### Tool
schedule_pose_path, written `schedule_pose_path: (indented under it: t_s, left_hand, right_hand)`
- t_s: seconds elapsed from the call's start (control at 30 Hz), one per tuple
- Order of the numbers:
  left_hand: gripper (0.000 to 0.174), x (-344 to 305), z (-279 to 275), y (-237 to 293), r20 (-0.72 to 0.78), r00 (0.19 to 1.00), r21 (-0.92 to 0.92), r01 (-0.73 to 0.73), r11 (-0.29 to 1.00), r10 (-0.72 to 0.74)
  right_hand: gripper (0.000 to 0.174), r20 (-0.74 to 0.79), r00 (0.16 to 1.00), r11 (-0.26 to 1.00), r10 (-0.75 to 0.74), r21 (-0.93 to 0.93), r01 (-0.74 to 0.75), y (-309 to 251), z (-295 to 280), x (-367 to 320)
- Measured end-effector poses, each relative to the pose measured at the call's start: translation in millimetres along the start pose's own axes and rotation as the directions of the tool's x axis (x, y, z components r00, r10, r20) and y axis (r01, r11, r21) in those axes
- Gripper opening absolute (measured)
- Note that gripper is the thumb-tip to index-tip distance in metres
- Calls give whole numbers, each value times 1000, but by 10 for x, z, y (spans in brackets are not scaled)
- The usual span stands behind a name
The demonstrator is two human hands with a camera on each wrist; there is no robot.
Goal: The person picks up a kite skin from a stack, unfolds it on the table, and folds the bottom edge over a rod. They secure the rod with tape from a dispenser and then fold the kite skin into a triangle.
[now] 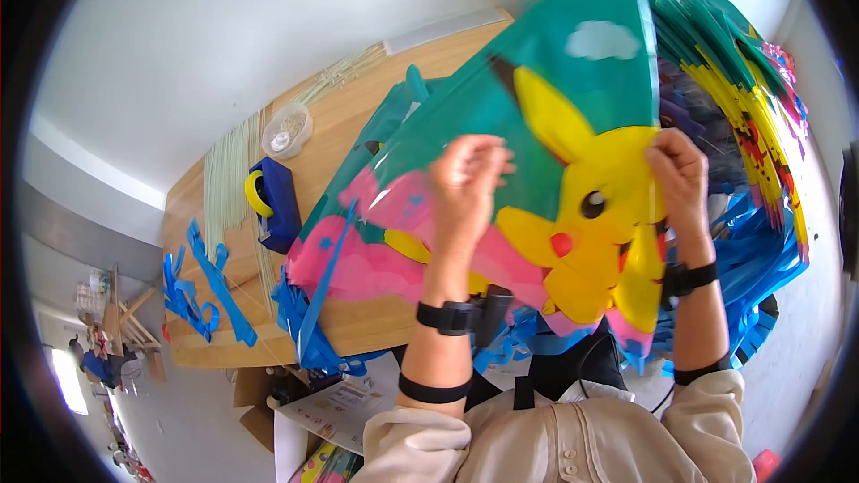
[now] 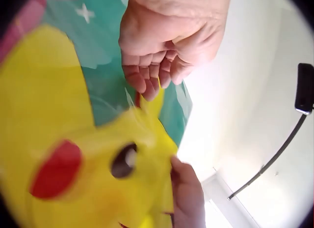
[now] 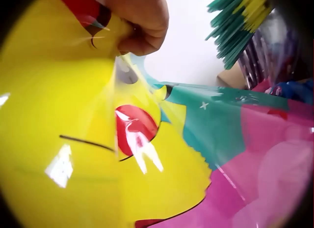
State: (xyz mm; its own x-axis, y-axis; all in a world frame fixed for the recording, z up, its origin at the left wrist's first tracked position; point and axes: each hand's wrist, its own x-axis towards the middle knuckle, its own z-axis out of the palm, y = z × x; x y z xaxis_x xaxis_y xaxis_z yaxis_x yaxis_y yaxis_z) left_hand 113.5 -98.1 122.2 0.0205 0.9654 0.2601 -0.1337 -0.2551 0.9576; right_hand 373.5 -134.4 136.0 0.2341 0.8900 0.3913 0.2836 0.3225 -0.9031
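A large triangular plastic kite (image 1: 528,188), printed with a yellow cartoon figure on green and pink, spreads in front of me. My right hand (image 1: 680,174) pinches its right edge beside the figure's head. In the right wrist view the film (image 3: 162,174) folds down from the curled fingers of that hand (image 3: 140,26). My left hand (image 1: 467,181) hovers over the kite's middle, palm side toward the film. In the left wrist view its fingers (image 2: 147,78) are loosely bent near the figure's ear, with nothing seen between them.
On the wooden table (image 1: 358,107) lie thin pale rods (image 1: 231,174), a clear tub (image 1: 287,130), a blue tape dispenser (image 1: 277,206) and blue ribbon strips (image 1: 219,282). More folded kites (image 1: 725,80) hang at right, above blue streamers (image 1: 752,250). A cardboard box (image 1: 255,398) stands below the table's edge.
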Motion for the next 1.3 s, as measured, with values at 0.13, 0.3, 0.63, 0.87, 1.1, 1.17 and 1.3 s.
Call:
schedule_pose_path:
  t_s: [0.13,0.3,0.63,0.87,1.1,1.17,1.3]
  left_hand:
    - [12,74,-825,-346,-368,929,94,5,996,30]
    - [7,86,-1294,-831,-604,796,211,216,953,-47]
    - [15,576,-675,-1292,-196,936,899,52,434,294]
    - [19,689,-852,-1143,-101,988,971,73,228,114]
    - [12,390,-1098,-447,-278,951,153,186,971,-138]
    - [8,328,-1168,-285,-281,948,35,164,986,-148]
    - [5,188,-751,165,-233,961,-174,112,978,-152]
  right_hand:
    - [3,-92,996,996,-17,-90,8,250,-924,174]
    - [13,-502,865,999,-27,-45,5,297,-1751,275]
    - [34,-487,831,910,-269,-411,54,-248,-1685,351]
    - [35,-558,705,827,-438,-557,73,-540,-1569,375]
    - [23,-490,718,793,-493,-593,140,-562,-1415,369]
    - [25,-422,737,717,-528,-686,121,-533,-1384,367]
    - [25,-177,813,562,-555,-800,210,-505,-1023,258]
